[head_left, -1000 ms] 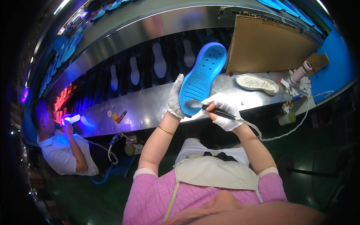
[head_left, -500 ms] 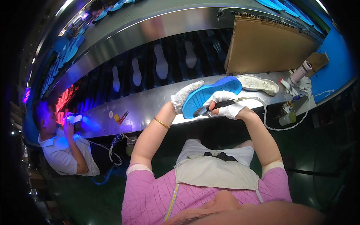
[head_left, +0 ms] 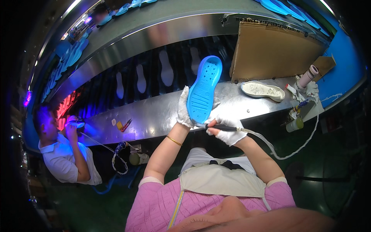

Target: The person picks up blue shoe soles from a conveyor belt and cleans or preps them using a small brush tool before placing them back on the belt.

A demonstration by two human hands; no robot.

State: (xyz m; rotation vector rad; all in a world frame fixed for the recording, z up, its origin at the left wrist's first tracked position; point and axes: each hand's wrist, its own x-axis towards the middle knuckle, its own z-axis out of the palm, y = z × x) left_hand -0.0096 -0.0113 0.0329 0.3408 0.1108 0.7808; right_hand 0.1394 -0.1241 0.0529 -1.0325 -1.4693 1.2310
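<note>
The left hand (head_left: 184,111) is holding a blue sole (head_left: 204,89) over the surface (head_left: 237,98); the right hand (head_left: 228,134) is gripping a black-handled brush (head_left: 223,127) beside the sole's near end.

I can see a cream apron bib (head_left: 222,181) of plain cloth, with something black (head_left: 228,164) bunched along its far edge. A yellow-striped strap (head_left: 176,210) runs from its left corner, a white strap (head_left: 266,202) from its right. Around the bib shows a pink knitted top (head_left: 154,203), diamond-patterned, its short sleeves ending in cream cuffs (head_left: 151,180). Beyond the bib is white legwear (head_left: 198,155); farther off, to its left, a thin gold bangle (head_left: 174,140) and a greyish-white glove (head_left: 183,112). Beyond its right side, a white glove (head_left: 230,134) leaves some fingertips bare.
</note>
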